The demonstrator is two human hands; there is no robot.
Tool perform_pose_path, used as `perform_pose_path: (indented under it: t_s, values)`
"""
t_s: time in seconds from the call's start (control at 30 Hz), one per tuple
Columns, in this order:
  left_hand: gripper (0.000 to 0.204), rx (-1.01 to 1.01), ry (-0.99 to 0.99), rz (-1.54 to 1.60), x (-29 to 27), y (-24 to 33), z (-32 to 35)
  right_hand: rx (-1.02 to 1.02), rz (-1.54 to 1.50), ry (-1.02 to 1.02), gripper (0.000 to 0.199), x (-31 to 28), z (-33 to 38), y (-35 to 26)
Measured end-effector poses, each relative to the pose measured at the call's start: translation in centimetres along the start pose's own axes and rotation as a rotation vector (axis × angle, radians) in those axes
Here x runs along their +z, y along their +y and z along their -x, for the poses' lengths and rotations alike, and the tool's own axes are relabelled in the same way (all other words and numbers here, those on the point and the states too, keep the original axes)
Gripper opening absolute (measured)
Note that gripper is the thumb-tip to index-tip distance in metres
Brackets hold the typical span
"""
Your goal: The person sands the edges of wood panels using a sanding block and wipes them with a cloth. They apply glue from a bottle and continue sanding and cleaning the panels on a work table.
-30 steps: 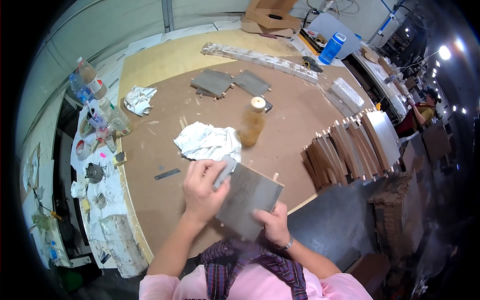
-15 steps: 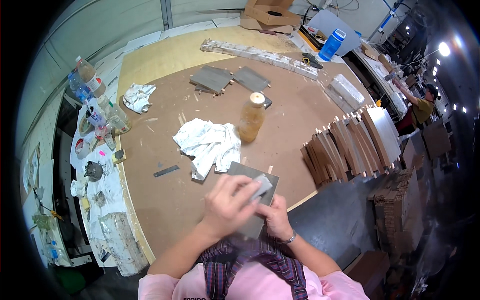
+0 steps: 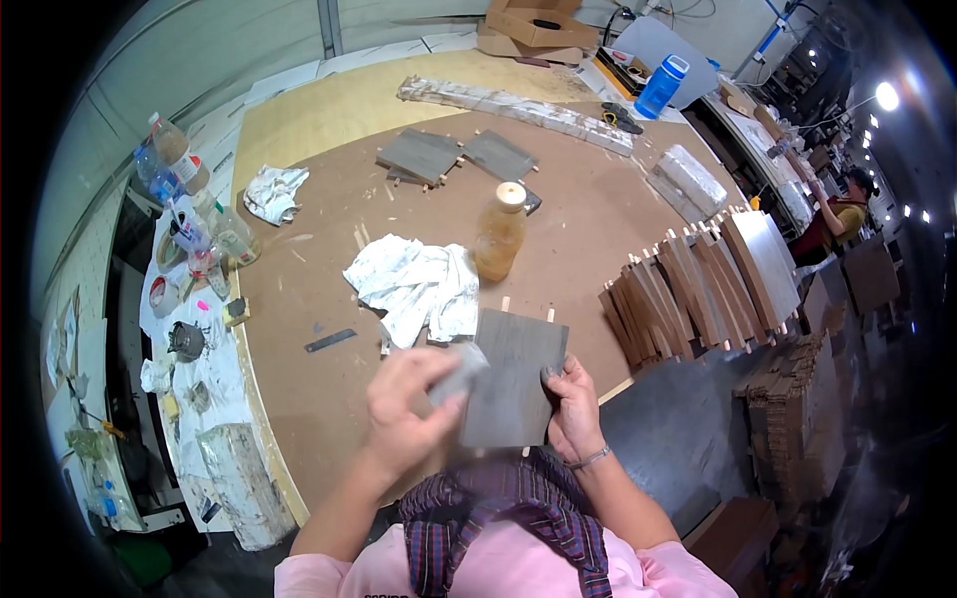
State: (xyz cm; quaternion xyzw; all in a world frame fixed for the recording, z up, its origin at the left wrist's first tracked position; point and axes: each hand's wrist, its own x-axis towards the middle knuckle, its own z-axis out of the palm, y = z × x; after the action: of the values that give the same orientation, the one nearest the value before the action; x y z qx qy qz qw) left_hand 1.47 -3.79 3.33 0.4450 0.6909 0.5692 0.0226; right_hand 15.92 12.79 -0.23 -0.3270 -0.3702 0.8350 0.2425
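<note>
My right hand [image 3: 575,414] grips the right edge of a grey wooden panel [image 3: 510,384], its thumb on the face. Light dowels stick out of the panel's far edge, and another shows at its near edge. In my left hand [image 3: 409,404] is a small grey block [image 3: 461,373], blurred by motion, that looks like a sanding block. It is at the panel's left edge; whether it touches is unclear. Just beyond lies a crumpled white cloth [image 3: 414,289]. A bottle of amber liquid [image 3: 500,234] stands beside the cloth.
Stacked dowelled panels [image 3: 688,289] stand at the table's right edge. Several grey panels [image 3: 424,156] lie farther back, near a long paint-smeared bar [image 3: 513,112]. A dark flat strip [image 3: 331,340] lies left of the cloth. Bottles [image 3: 179,154] crowd the left side. Another person [image 3: 842,214] works at far right.
My left hand and the block have moved left, off the panel's face to its left edge. The panel is turned more upright and shifted right, its face now largely uncovered.
</note>
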Motion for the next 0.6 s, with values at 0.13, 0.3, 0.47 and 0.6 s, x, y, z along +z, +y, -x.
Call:
perform_pose_path:
  t_s: [0.13, 0.3, 0.47, 0.6]
  values:
    - [0.038, 0.319, -0.266, -0.126, -0.2, 1.0, 1.0, 0.08, -0.007, 0.053, 0.032, -0.2, -0.1, -0.5]
    - [0.035, 0.383, -0.256, -0.247, -0.7, -0.6, -1.8, 0.128, 0.037, -0.008, 0.033, -0.3, 0.2, -0.6]
    - [0.03, 0.268, -0.079, -0.27, -1.4, -4.4, -6.2, 0.153, 0.152, -0.069, 0.032, 0.4, 0.6, -0.2]
    - [0.03, 0.186, -0.032, -0.264, -1.9, -3.9, -5.3, 0.11, 0.133, -0.024, 0.021, 0.4, 0.5, -0.4]
